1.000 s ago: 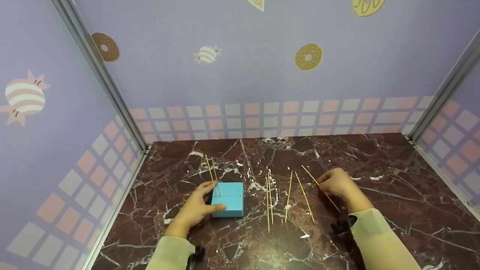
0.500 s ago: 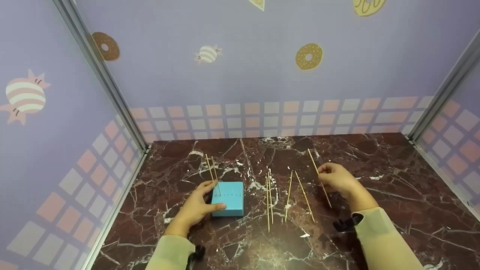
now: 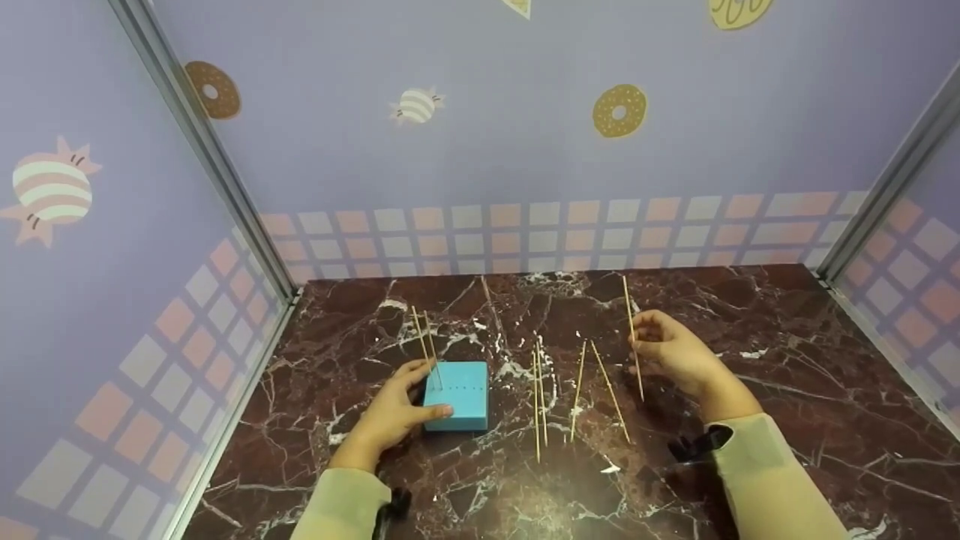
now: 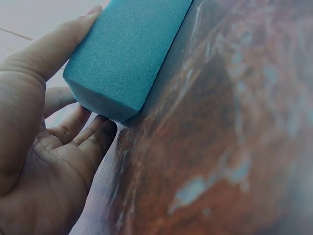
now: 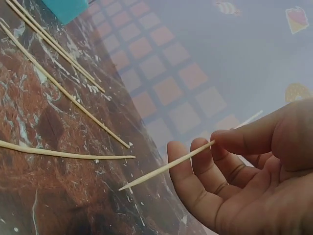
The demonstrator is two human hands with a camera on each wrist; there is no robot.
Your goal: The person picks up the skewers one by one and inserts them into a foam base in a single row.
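My left hand (image 3: 390, 412) grips a light blue foam block (image 3: 466, 411) at its left side, thumb on the near side and fingers at the back. Two bamboo skewers (image 3: 423, 341) stand in the block's left part, tilted slightly left. A row of small dark holes runs across its top. In the left wrist view, the thumb (image 4: 54, 46) lies along the block (image 4: 124, 54). Over to the right, my right hand (image 3: 679, 364) pinches another skewer (image 3: 628, 307) between thumb and fingers. The right wrist view shows its pointed end (image 5: 146, 177) clear of the table.
Several loose skewers (image 3: 577, 390) lie on the dark red marbled table (image 3: 480, 487) between the block and my right hand. White flecks are scattered around them. Patterned lilac panels (image 3: 510, 150) wall in the back and both sides.
My right hand has moved slightly away from me with the skewer, which has swung from a slant to nearly upright in the head view. My left hand and the block have stayed put.
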